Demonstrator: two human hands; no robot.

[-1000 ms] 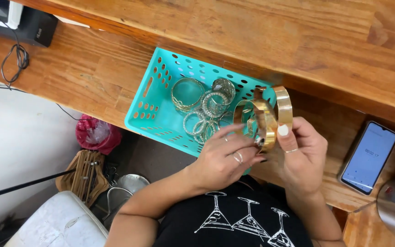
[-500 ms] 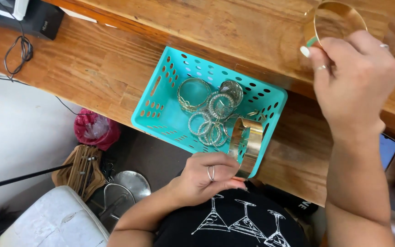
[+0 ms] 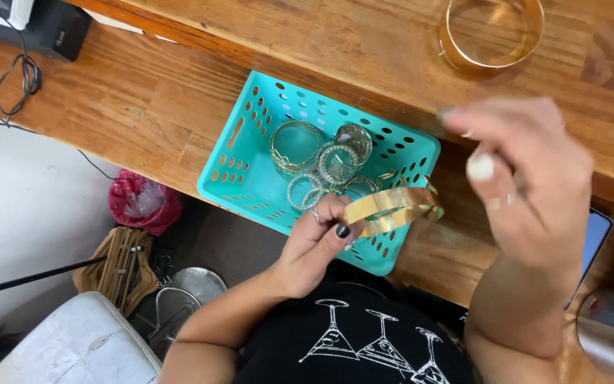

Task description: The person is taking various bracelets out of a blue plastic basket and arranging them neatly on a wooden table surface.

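Head view, looking down: your left hand (image 3: 314, 245) grasps a wide, flat gold metal bangle (image 3: 391, 208) between thumb and fingers, holding it at the near right corner of the perforated turquoise plastic basket (image 3: 250, 167); the basket rests on the lower wooden counter (image 3: 122, 99) and contains several silver and gold bangles (image 3: 321, 160) in a loose cluster; your right hand (image 3: 524, 188) is blurred above the counter's edge, to the right of the basket, its grip released and empty, fingers loosely curled; a second broad gold metal bangle (image 3: 492, 35) lies on the raised wooden ledge (image 3: 321, 35) beyond it, well apart from both hands; a dark phone (image 3: 595, 238) shows partly behind the right forearm.
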